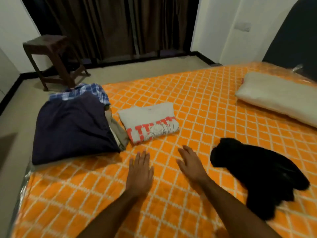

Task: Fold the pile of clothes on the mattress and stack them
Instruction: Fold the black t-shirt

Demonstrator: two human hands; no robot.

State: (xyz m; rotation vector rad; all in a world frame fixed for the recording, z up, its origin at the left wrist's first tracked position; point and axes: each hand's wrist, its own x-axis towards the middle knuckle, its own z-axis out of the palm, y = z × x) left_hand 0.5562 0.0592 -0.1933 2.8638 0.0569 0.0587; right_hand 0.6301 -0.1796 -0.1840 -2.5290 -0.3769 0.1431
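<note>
Left hand (140,170) and right hand (192,164): flat, fingers spread, holding nothing. Black garment (257,176), unfolded, at 3 o'clock. Risk: a careless grab bunches it, and the folded shirt (148,122) at 12 o'clock gets knocked.

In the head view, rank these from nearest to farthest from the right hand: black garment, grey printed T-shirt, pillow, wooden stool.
From the right hand:
1. Black garment, unfolded, just to its right.
2. Grey printed T-shirt, folded, ahead and left.
3. Pillow, far right on the mattress.
4. Wooden stool, on the floor, far left.
</note>
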